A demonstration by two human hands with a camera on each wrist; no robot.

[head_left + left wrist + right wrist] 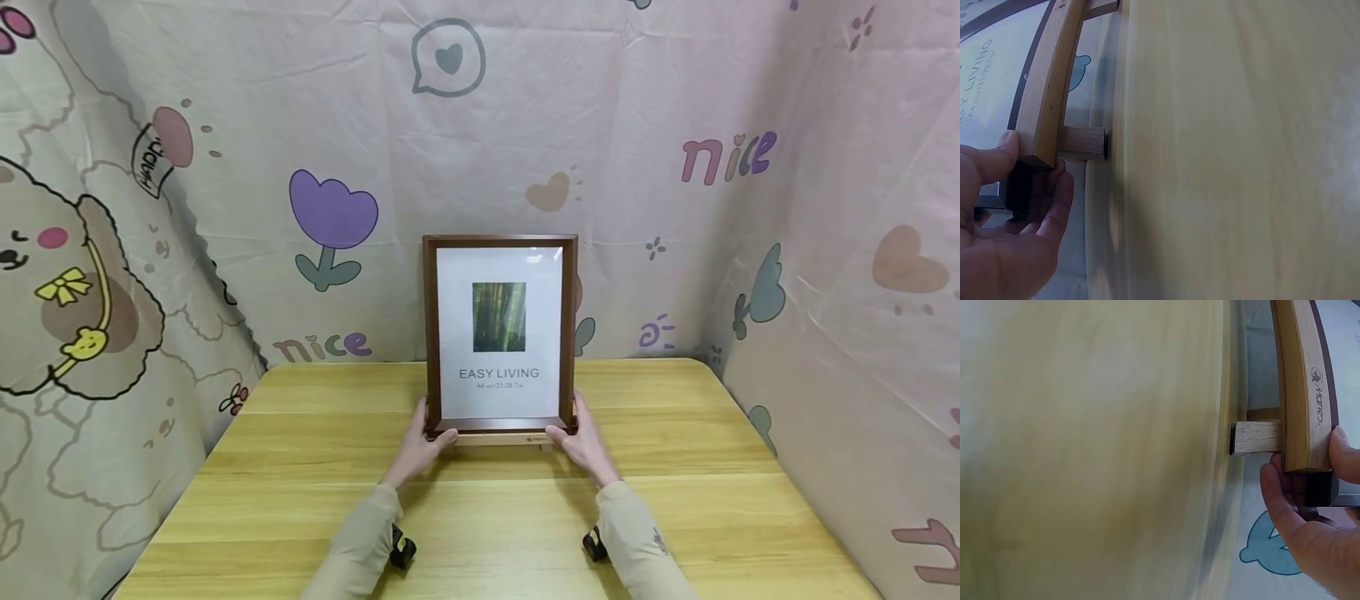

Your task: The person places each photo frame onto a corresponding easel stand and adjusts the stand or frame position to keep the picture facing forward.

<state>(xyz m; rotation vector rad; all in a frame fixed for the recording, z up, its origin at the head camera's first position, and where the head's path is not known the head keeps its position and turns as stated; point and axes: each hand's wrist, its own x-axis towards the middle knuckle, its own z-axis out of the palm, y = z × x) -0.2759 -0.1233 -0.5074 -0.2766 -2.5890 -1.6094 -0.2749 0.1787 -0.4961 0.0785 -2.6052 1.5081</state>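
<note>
A brown picture frame [432, 333] stands upright near the back of the table, leaning slightly back on a small wooden easel. The easel's pale front ledge [495, 439] runs beneath its lower edge. My left hand [417, 446] grips the lower left corner, thumb on the front and fingers curled underneath. At the lower right corner, my right hand [587, 446] holds on the same way. Both wrist views show the ledge, as a wooden bar [1050, 87] on the left and a bar with printed lettering [1304, 387] on the right. Most of the easel is hidden behind the frame.
The light wooden table [315, 467] spreads out on both sides of the frame. Behind it hangs a patterned cloth [480, 150], which also covers both sides. A black wrist strap mount [402, 547] sits by the left sleeve, another [595, 546] by the right.
</note>
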